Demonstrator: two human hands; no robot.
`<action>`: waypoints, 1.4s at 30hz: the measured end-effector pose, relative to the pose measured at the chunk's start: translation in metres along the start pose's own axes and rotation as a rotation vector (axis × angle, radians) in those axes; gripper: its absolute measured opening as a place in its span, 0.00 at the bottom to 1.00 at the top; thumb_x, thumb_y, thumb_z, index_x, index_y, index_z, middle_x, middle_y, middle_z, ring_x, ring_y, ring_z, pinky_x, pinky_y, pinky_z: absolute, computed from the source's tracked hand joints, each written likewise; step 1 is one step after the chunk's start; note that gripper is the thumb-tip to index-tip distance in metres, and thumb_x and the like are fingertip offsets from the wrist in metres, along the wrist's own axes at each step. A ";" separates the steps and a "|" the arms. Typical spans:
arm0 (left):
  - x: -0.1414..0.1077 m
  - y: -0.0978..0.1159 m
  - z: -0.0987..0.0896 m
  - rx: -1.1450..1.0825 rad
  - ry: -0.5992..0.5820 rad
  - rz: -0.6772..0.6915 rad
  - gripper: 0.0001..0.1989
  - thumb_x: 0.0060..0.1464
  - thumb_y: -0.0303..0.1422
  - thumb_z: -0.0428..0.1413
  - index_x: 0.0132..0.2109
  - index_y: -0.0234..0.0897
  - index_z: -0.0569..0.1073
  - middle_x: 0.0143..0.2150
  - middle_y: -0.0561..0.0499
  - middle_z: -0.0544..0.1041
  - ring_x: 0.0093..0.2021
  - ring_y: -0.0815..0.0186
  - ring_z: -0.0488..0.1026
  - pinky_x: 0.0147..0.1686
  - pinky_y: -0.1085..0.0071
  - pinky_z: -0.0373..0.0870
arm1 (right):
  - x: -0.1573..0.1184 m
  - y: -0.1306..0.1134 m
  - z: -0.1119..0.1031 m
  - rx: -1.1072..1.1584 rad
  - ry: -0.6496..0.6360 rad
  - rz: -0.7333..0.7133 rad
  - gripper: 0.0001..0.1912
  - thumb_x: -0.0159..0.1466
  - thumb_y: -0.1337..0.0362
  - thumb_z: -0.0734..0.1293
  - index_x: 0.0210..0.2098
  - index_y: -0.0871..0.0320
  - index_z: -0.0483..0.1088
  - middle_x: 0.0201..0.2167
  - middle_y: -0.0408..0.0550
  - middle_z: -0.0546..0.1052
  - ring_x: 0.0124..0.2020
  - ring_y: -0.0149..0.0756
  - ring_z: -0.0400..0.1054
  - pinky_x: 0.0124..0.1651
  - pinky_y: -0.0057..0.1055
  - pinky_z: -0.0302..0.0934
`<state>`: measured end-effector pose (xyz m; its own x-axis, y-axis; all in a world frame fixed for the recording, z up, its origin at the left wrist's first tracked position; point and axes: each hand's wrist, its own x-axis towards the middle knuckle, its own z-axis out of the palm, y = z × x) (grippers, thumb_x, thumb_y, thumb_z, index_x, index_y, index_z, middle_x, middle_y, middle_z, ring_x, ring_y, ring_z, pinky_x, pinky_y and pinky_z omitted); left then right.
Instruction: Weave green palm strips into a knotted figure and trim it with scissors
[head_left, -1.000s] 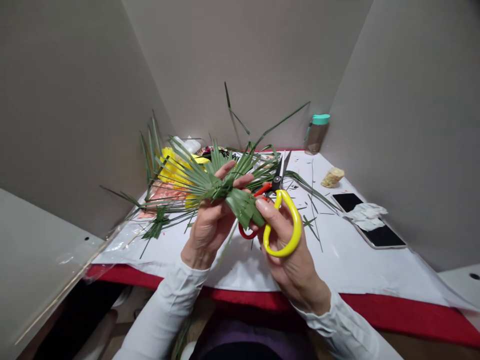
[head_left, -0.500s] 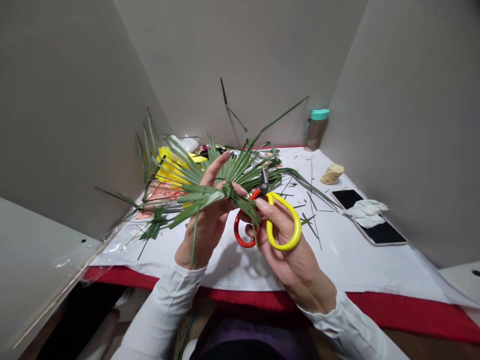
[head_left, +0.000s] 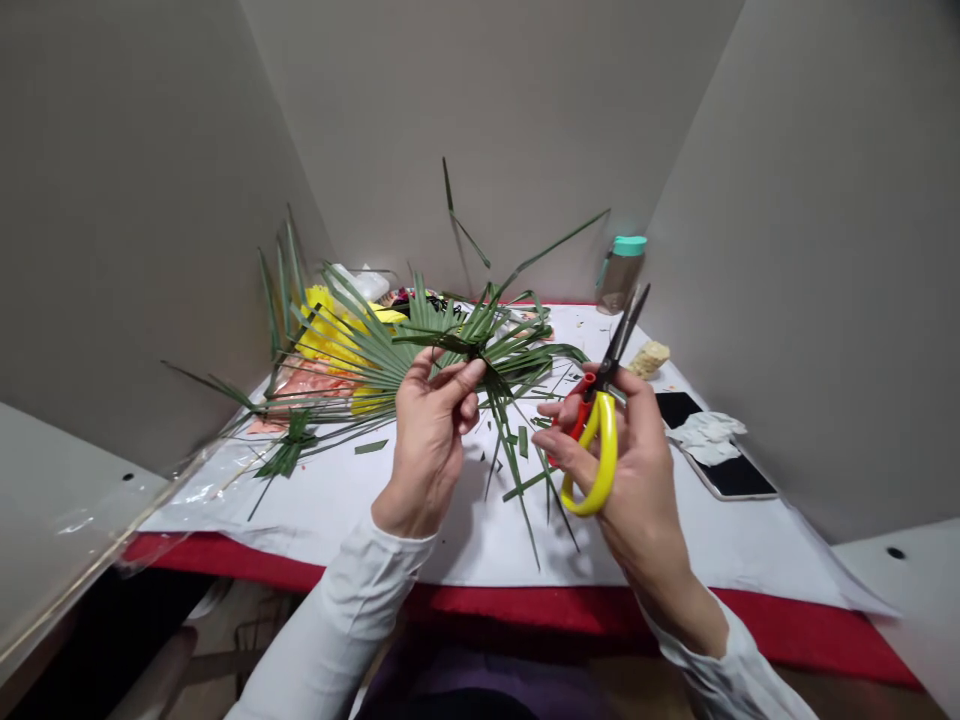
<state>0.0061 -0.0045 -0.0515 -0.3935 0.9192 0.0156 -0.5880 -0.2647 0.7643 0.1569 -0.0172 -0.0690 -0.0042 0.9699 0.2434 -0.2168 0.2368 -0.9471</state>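
Head view shows my left hand [head_left: 429, 440] pinching the woven knot of a palm-leaf piece [head_left: 457, 345] at frame centre, above the white-covered worktop [head_left: 420, 520]. My right hand [head_left: 626, 455] grips yellow-and-red scissors [head_left: 596, 420], blades slightly parted, held apart to the right. I judge trimming is underway; next the blades must meet the loose strips hanging down

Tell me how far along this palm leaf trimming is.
Partly done, it seems. Cut green scraps already lie on the white sheet, and a small folded leaf piece sits at the left. In hand: the left hand pinches the palm leaf at its knot, and the right hand holds the scissors apart from it. Many long strips remain uncut.
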 end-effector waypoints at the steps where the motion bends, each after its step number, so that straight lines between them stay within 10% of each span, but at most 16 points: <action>1: 0.000 -0.003 0.002 0.001 0.002 0.003 0.23 0.38 0.21 0.69 0.38 0.39 0.66 0.26 0.60 0.75 0.14 0.80 0.61 0.12 0.83 0.49 | 0.002 0.000 0.003 -0.040 0.003 -0.053 0.37 0.49 0.63 0.82 0.51 0.47 0.61 0.35 0.41 0.74 0.46 0.43 0.74 0.48 0.37 0.70; 10: -0.002 -0.022 0.011 0.033 -0.036 0.007 0.18 0.43 0.23 0.67 0.37 0.38 0.66 0.25 0.61 0.73 0.14 0.79 0.63 0.11 0.83 0.53 | 0.030 0.020 0.020 -0.256 0.117 -0.405 0.30 0.58 0.63 0.75 0.56 0.52 0.60 0.47 0.50 0.75 0.41 0.43 0.75 0.46 0.43 0.71; 19: -0.022 -0.008 0.011 0.103 -0.105 -0.147 0.31 0.48 0.23 0.63 0.57 0.38 0.62 0.38 0.49 0.78 0.38 0.52 0.84 0.19 0.74 0.76 | 0.068 0.020 0.009 -0.250 0.071 -0.255 0.25 0.56 0.63 0.73 0.49 0.52 0.60 0.35 0.46 0.72 0.33 0.41 0.71 0.37 0.40 0.70; 24: -0.037 0.002 -0.014 0.264 -0.087 -0.081 0.44 0.51 0.28 0.65 0.70 0.42 0.53 0.48 0.42 0.81 0.32 0.61 0.82 0.19 0.75 0.73 | 0.095 0.026 -0.004 -0.241 -0.071 -0.128 0.29 0.52 0.63 0.74 0.49 0.53 0.59 0.35 0.42 0.70 0.35 0.37 0.70 0.38 0.38 0.68; 30: -0.021 -0.008 -0.052 0.431 0.001 0.034 0.25 0.44 0.33 0.72 0.51 0.38 0.77 0.45 0.51 0.79 0.43 0.69 0.75 0.40 0.79 0.72 | 0.098 0.011 -0.006 -0.283 -0.335 -0.015 0.29 0.47 0.62 0.77 0.45 0.54 0.63 0.30 0.38 0.68 0.30 0.34 0.66 0.34 0.35 0.65; 42: -0.015 -0.024 -0.048 0.382 0.026 -0.116 0.10 0.49 0.35 0.68 0.28 0.33 0.77 0.26 0.52 0.76 0.30 0.69 0.72 0.35 0.71 0.69 | 0.097 0.008 0.014 -0.282 -0.592 0.119 0.25 0.49 0.60 0.76 0.44 0.56 0.65 0.29 0.40 0.70 0.30 0.34 0.67 0.31 0.33 0.63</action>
<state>-0.0078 -0.0253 -0.1008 -0.3601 0.9278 -0.0975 -0.3262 -0.0273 0.9449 0.1414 0.0779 -0.0501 -0.5654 0.8144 0.1311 0.0819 0.2136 -0.9735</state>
